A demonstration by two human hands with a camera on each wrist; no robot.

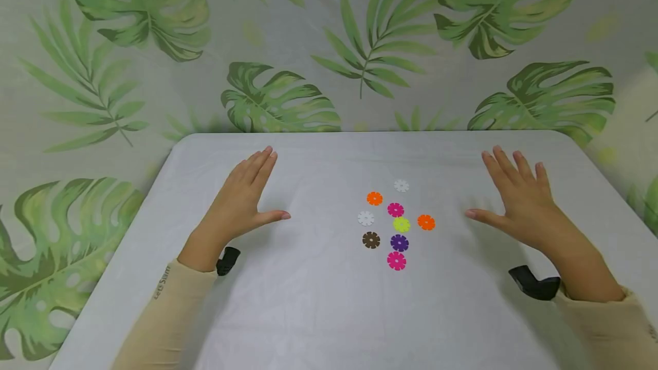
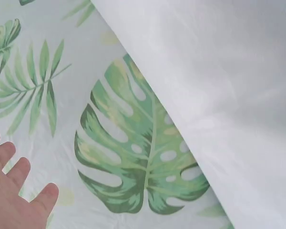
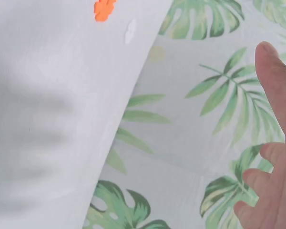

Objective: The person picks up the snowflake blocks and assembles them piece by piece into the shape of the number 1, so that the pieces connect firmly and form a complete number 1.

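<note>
9 small notched discs were displayed on the right-of-centre part of a white table, between 2 raised hands: a far white disc (image 1: 401, 185), a left orange disc (image 1: 374, 198), an upper magenta disc (image 1: 396, 210), a near white disc (image 1: 366, 218), a yellow-green disc (image 1: 401, 224), a right orange disc (image 1: 426, 222), a brown disc (image 1: 371, 240), a purple disc (image 1: 399, 243) and a lower magenta disc (image 1: 396, 261). The 2 white discs, it was judged, could have been overlooked, their colour being nearly matched by the white table (image 1: 308, 318); a thin disc could have been pushed or missed by a fingertip, so flat was each laid, and neighbours could have been nudged where the yellow-green disc was set close against the upper magenta disc, contact being impossible to confirm. No direction was pointed by any disc and no long axis was shown, the outlines being round, pierced at the centre and faced upward. Nothing was held by the left hand (image 1: 241, 193), its fingers kept straight and close, its thumb spread; nothing was held by the right hand (image 1: 524, 204), its fingers fanned wide. Beyond, the scene was backed by a leaf-printed cloth (image 1: 277, 99).
</note>
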